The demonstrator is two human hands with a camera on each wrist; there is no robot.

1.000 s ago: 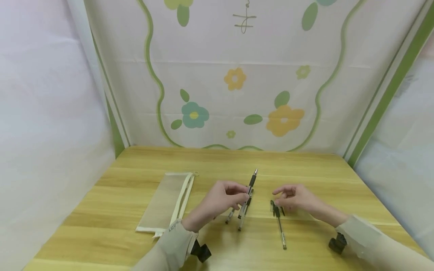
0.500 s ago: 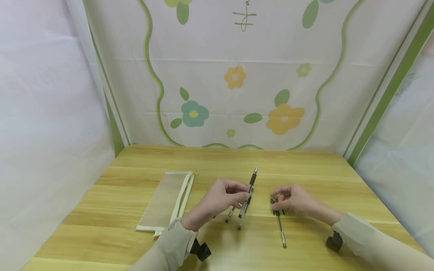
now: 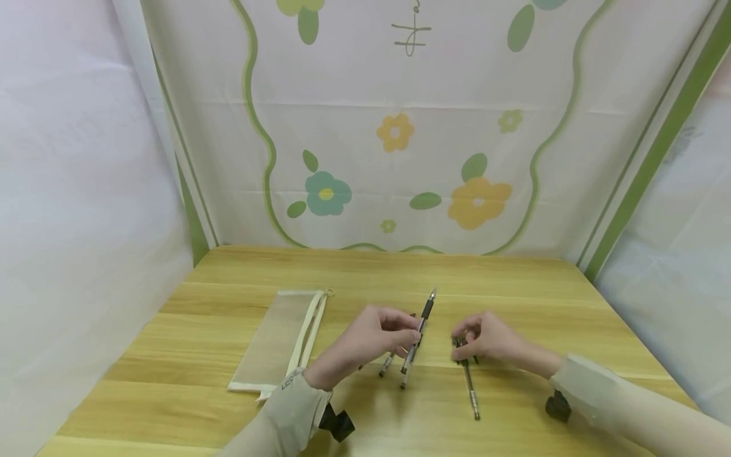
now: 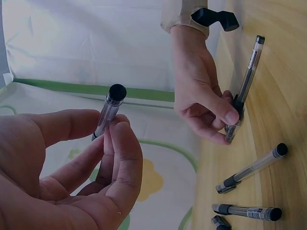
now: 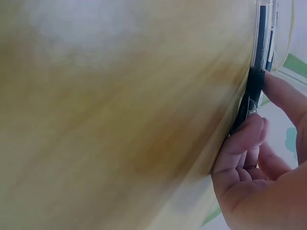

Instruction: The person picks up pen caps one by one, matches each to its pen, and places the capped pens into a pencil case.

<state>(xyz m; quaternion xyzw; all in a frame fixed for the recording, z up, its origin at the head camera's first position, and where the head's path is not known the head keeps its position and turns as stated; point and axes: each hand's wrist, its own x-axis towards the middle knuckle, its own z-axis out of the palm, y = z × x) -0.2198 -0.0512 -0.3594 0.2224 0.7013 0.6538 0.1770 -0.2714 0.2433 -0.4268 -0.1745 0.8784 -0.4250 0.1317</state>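
My left hand (image 3: 412,335) pinches a clear pen with a black grip (image 3: 421,324) and holds it tilted above the wooden table (image 3: 514,285), tip pointing away. In the left wrist view the left hand (image 4: 108,129) pinches that pen (image 4: 109,108) below its black end. My right hand (image 3: 459,341) pinches the top end of a second pen (image 3: 469,381) that lies on the table. The right wrist view has the right hand (image 5: 266,103) closed round this pen's black part (image 5: 253,91). Two more pens (image 4: 252,167) (image 4: 247,211) lie on the table under the left hand.
A flat translucent pouch (image 3: 280,336) with a cream zipper edge lies left of my left hand. Cloth walls with a flower print (image 3: 400,158) close in the table at the back and both sides.
My right hand has shifted a little left and down and its fingers have closed on the top of the lying pen. The pen in my left hand has dipped slightly.
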